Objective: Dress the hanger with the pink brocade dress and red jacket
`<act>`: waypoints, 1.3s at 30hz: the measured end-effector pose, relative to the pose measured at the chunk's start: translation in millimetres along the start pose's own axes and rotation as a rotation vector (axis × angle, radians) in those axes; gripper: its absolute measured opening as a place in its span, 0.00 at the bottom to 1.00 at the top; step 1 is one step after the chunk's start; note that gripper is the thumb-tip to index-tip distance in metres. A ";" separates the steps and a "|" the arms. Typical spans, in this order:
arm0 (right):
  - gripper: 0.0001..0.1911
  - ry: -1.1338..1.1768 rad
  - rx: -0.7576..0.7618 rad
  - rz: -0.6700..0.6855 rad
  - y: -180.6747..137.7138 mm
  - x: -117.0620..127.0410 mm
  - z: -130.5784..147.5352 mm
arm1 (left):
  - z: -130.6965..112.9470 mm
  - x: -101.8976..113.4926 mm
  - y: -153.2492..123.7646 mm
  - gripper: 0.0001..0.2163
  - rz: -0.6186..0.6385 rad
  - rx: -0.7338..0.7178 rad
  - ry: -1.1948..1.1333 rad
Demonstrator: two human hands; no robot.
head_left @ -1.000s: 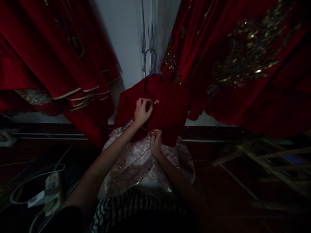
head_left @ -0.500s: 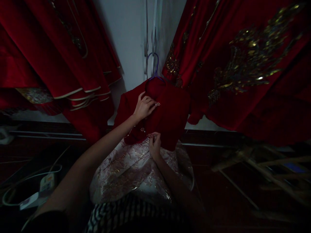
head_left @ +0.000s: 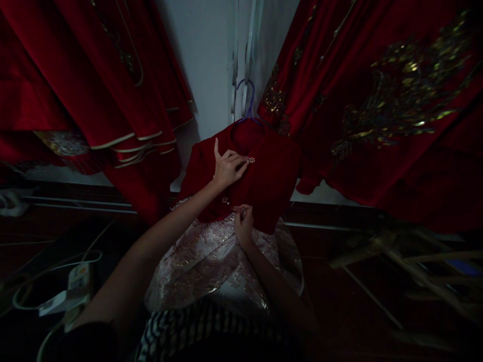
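A red garment (head_left: 277, 186) hangs in front of me on a purple hanger (head_left: 250, 103), above shiny pale brocade cloth (head_left: 181, 259). My left hand (head_left: 228, 168) lies over its upper front, forefinger and thumb pinched at a flower-like beaded button (head_left: 251, 160), with another finger raised. Lower down, at the hem, my right hand (head_left: 244, 221) closes its fingertips on a second beaded button (head_left: 234, 208). Another beaded button (head_left: 225, 200) shows just left of it, untouched. The dim light hides the exact fingertip contact.
Red garments with pale trim (head_left: 132, 136) hang on the left. On the right hangs red cloth with gold sequins (head_left: 411, 100). A white power strip (head_left: 79, 281) with cables lies lower left. A wooden frame (head_left: 415, 261) stands lower right.
The view has shifted slightly, so everything sits a little further right. One finger of my left hand is raised straighter. Both hands stay at the same beaded buttons.
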State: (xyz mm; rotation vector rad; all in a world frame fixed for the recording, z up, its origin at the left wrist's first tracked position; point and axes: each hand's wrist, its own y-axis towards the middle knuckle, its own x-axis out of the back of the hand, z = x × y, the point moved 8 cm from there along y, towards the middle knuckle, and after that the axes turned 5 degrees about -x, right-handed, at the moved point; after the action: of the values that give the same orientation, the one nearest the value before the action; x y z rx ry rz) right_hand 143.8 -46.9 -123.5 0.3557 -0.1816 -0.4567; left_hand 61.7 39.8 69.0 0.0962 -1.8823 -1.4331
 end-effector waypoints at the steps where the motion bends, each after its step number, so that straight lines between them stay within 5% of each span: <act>1: 0.03 -0.002 -0.004 0.000 0.0 -0.2 -0.4 | -0.9 -0.4 1.1 0.09 0.022 -0.008 0.011; 13: 0.05 0.000 -0.001 0.010 0.8 0.6 -1.5 | -8.3 -12.1 24.0 0.11 0.283 -0.191 0.057; 23: 0.07 -0.006 0.008 0.034 2.1 -0.3 -3.9 | -4.6 -30.6 15.8 0.18 0.427 -0.316 0.113; 27: 0.07 0.001 0.004 0.035 0.5 -0.9 -4.8 | 2.3 -23.3 15.5 0.16 0.425 -0.226 -0.018; 32: 0.06 0.026 0.007 -0.002 4.8 3.9 6.0 | 0.1 -10.6 16.4 0.12 0.356 -0.262 0.096; 39: 0.05 0.045 0.111 -0.244 70.0 29.1 71.5 | 14.4 -0.9 8.7 0.15 0.274 -0.123 0.282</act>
State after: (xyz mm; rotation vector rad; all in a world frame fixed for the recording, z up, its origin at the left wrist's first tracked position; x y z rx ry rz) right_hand 179.4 -22.7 -28.6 0.4997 -0.1204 -0.6805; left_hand 56.9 54.9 74.7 -0.0190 -1.5118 -1.2702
